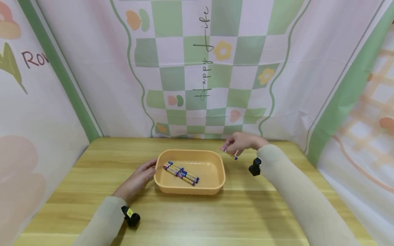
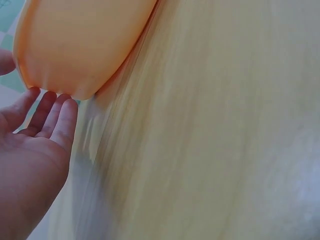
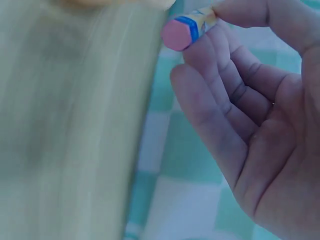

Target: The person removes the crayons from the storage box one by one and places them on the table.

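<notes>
My right hand (image 1: 241, 141) is raised just beyond the right end of a yellow-orange plastic tray (image 1: 197, 190). It pinches a pink crayon (image 3: 192, 29) with a blue-banded yellow wrapper between thumb and fingers, its flat pink end showing in the right wrist view. At the tray's left end, my left hand (image 1: 140, 179) touches the wall with its fingertips (image 2: 64, 100), the fingers nearly straight. Several crayons (image 1: 180, 173) in yellow wrappers, with purple, blue and pink ends, lie slantwise in the left and middle part of the tray.
The tray stands on a wood-grain table (image 1: 197, 218). A printed curtain (image 1: 197, 78) with green checks and flowers hangs along the back edge, and more cloth closes off both sides. Each wrist carries a small black camera (image 1: 255, 167) on its sleeve.
</notes>
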### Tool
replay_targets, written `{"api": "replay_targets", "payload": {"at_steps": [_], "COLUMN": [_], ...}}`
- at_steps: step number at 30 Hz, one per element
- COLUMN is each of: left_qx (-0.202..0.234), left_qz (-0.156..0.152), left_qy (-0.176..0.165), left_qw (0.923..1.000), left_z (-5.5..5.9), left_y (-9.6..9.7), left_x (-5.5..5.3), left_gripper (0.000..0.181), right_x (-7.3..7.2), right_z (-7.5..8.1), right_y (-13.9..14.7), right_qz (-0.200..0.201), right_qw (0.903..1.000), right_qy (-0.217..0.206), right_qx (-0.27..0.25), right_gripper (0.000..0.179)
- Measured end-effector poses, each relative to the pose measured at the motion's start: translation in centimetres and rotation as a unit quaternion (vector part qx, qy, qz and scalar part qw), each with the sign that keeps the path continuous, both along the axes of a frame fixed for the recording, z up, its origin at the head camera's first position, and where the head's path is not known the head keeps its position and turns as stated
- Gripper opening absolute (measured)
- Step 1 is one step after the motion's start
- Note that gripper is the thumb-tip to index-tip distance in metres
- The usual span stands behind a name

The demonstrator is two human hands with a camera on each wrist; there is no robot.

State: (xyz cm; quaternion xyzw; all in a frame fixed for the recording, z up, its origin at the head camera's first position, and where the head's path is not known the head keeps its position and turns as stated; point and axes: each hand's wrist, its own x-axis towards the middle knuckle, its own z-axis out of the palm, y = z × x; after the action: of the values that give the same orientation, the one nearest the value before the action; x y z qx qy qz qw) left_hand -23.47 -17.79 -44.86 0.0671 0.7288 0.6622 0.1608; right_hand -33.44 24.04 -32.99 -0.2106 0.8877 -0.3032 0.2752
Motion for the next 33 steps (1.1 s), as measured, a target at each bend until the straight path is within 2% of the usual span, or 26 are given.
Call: {"api": "replay_targets", "payload": {"at_steps": [3, 9, 18, 24, 33], "left_qx": [0.000, -0.001, -0.004, 0.009, 0.005], "left_qz": [0.001, 0.006, 0.005, 0.006, -0.001], "left_qy": [-0.004, -0.005, -0.009, -0.010, 0.000], "left_qw": [1.0000, 1.0000, 0.9999, 0.9999, 1.0000], "left_z": [0.0, 0.1, 0.0, 0.0, -0.2], "left_y": [0.1, 0.1, 0.1, 0.0, 0.1], "left_x": [0.0, 0.0, -0.1, 0.0, -0.1], "left_gripper": [0.062, 0.062, 0.061, 0.062, 0.063], "right_x": [0.3, 0.7, 1.7, 1.8, 1.5], "right_z": [-1.1, -4.3, -8.2, -8.9, -8.2], "right_y": [1.9, 4.4, 5.8, 5.7, 6.0], "right_qz": [-0.020, -0.059, -0.104, -0.115, -0.102], "right_qw": [0.9998, 0.9975, 0.9937, 0.9923, 0.9932], "right_qy": [-0.007, -0.035, -0.025, -0.028, -0.047], "right_qx": [-0.002, -0.020, -0.033, -0.037, -0.030], "right_gripper": [0.035, 0.034, 0.026, 0.025, 0.029]}}
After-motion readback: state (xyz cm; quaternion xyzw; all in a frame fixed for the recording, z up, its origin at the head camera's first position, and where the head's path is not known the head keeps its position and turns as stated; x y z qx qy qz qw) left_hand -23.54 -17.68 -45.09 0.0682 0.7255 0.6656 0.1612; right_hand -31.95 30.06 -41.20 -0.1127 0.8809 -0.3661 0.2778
